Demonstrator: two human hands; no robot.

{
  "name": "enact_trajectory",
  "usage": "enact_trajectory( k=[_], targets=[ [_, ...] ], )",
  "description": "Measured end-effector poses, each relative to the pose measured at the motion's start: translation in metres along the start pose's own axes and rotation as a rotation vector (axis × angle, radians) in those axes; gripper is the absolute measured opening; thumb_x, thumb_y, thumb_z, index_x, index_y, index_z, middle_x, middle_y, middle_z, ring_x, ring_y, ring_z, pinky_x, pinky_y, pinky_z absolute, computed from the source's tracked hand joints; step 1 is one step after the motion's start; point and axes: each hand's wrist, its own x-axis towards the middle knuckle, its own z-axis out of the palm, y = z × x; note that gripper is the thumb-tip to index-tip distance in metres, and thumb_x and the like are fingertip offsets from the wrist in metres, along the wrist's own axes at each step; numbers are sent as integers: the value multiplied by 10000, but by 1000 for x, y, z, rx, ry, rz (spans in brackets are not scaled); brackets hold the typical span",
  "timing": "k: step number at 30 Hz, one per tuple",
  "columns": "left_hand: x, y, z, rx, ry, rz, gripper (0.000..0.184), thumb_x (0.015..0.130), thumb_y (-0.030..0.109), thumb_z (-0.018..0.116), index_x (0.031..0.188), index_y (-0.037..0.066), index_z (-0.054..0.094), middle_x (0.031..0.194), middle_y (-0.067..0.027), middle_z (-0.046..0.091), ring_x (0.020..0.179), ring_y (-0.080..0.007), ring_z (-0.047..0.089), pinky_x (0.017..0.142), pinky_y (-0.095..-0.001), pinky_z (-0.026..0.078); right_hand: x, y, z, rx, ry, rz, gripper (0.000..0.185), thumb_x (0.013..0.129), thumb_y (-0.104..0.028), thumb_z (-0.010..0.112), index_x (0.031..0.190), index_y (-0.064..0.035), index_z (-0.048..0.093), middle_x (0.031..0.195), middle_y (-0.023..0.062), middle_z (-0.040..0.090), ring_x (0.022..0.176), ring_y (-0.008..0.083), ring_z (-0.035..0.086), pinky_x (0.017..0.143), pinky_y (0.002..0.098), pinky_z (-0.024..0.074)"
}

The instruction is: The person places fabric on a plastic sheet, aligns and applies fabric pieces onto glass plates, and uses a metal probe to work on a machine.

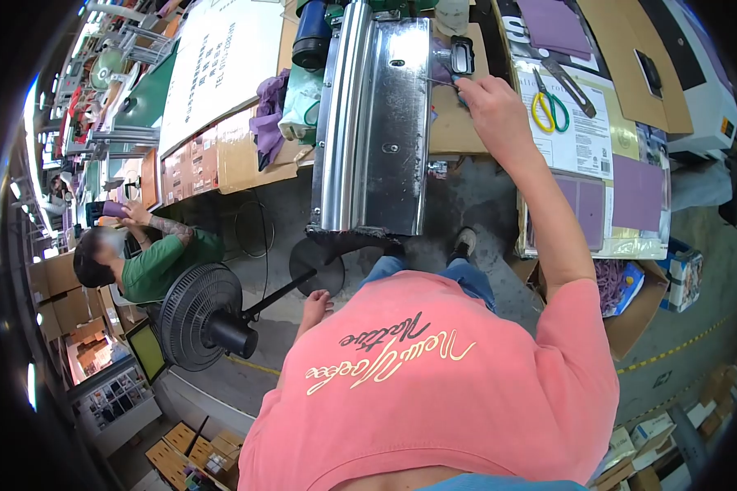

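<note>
A long metal roller machine (368, 123) stands in front of me. At its right side, my right hand (485, 96) is closed around something small and thin, too small to name, beside a dark-rimmed metal part (462, 56). My left hand (318, 306) hangs low by my side, its fingers curled; whether anything is in it cannot be made out. Yellow and green scissors (550, 111) and a metal-bladed cutter (567, 82) lie on the board to the right of my right hand.
A black fan (201, 317) stands at my left, near a co-worker in green (160, 262). Purple cloth (268, 121) lies left of the machine. Purple sheets (637, 193) rest on the right table, above a cardboard box (630, 323) on the floor.
</note>
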Motion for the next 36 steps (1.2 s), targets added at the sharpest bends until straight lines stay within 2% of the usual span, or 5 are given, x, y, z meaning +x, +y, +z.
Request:
enact_trajectory(
  k=[13, 19, 28, 34, 36],
  targets=[
    [-8, 2, 2, 53, 20, -14, 210, 875, 177, 558, 1032, 38, 561, 851, -79, 589, 714, -170, 595, 583, -278, 492, 3, -9, -19, 972, -135, 551, 161, 849, -173, 585, 953, -57, 627, 759, 57, 637, 569, 165, 517, 558, 262, 407],
    [13, -21, 1, 6, -5, -36, 202, 876, 176, 558, 1027, 42, 563, 846, -74, 587, 708, -166, 593, 581, -274, 491, 2, 7, -12, 577, -329, 459, 148, 838, -159, 600, 934, -51, 631, 765, 40, 640, 584, 186, 536, 567, 286, 425],
    [37, -56, -10, -79, -44, -77, 188, 878, 175, 556, 1018, 50, 565, 839, -65, 583, 698, -160, 592, 576, -267, 489, 11, 6, -11, 59, -20, -132, 140, 853, -187, 577, 939, -84, 618, 709, 58, 629, 625, 257, 593, 590, 346, 451],
    [24, -49, -16, -97, -33, -56, 191, 884, 177, 547, 1022, 47, 565, 821, -62, 575, 693, -160, 590, 586, -269, 488, 0, 4, 12, 138, 102, 73, 123, 849, -188, 580, 917, -89, 607, 716, 50, 622, 598, 243, 581, 570, 341, 442],
    [26, -37, -10, -103, -26, -50, 192, 886, 178, 543, 1024, 46, 565, 814, -61, 571, 691, -160, 590, 590, -270, 488, 0, -3, 3, 81, -147, 179, 117, 840, -181, 592, 900, -81, 604, 723, 38, 614, 593, 229, 566, 562, 329, 435]
  ],
)
